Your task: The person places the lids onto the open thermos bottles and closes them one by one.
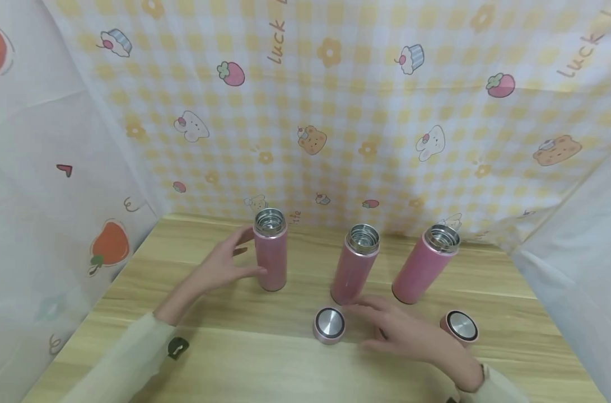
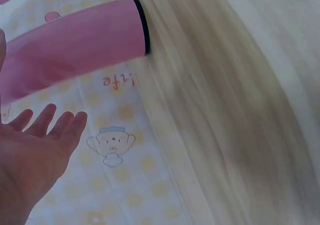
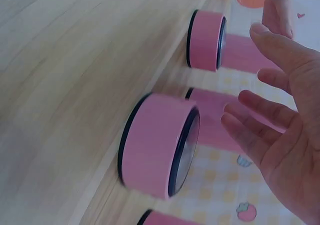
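Note:
In the head view, three pink thermos bottles stand on the table with their steel mouths uncovered: a left bottle [image 1: 271,257], a middle bottle [image 1: 353,271] and a right bottle [image 1: 420,271]. My left hand [image 1: 224,266] is at the left bottle's side, thumb and fingers spread; the left wrist view shows its fingers [image 2: 62,125] extended, not wrapped around the bottle [image 2: 80,45]. Between two pink lids, the middle lid [image 1: 329,326] and the right lid [image 1: 460,327], my right hand [image 1: 403,330] hovers with loosely spread fingers, holding nothing. Both lids lie steel top upward.
Behind the bottles, a yellow checked cloth [image 1: 330,112] hangs at the table's back edge. White printed cloth [image 1: 28,184] covers the left side, and more white cloth [image 1: 582,263] hangs at the right. The wooden table [image 1: 255,364] extends toward me.

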`<state>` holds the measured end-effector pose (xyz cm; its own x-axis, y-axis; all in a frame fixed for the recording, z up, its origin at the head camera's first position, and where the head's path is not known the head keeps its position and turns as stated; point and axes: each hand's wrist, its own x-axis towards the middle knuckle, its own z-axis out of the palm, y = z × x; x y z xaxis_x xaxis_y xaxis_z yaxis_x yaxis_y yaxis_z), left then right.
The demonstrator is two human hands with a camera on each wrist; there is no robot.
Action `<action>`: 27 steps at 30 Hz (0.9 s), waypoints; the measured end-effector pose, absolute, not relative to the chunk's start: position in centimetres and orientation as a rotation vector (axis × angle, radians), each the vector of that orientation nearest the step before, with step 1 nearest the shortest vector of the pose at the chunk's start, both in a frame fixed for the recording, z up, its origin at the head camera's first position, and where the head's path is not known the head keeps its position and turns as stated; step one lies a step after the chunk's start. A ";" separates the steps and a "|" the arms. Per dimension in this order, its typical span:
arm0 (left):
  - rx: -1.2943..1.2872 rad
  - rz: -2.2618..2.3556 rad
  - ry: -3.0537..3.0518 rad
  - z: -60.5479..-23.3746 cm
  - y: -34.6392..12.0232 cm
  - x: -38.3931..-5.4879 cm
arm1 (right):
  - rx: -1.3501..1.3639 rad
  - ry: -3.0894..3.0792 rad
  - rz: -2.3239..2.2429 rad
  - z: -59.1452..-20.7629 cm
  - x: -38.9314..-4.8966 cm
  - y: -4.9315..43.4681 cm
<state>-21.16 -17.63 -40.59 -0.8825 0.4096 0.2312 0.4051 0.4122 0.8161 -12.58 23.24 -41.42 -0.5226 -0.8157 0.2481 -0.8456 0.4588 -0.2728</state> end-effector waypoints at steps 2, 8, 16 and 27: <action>0.745 1.547 2.619 -40.6 -17.1 -21.4 | 1.494 -2.631 0.549 -41.6 -12.7 22.8; 0.673 1.625 2.589 -40.6 -16.0 -21.8 | 1.478 -2.713 0.533 -41.9 -12.7 21.9; 0.621 1.748 2.553 -41.1 -15.2 -22.0 | 1.472 -2.815 0.533 -42.0 -13.1 20.7; 0.625 1.801 2.572 -41.2 -14.5 -22.0 | 1.550 -2.800 0.493 -42.0 -13.7 19.0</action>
<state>-21.98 -14.50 -41.17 -0.9221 0.2793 0.2678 0.3472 0.2916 0.8913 -13.72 18.97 -42.05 -0.5383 -0.8405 0.0619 -0.8110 0.4966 -0.3092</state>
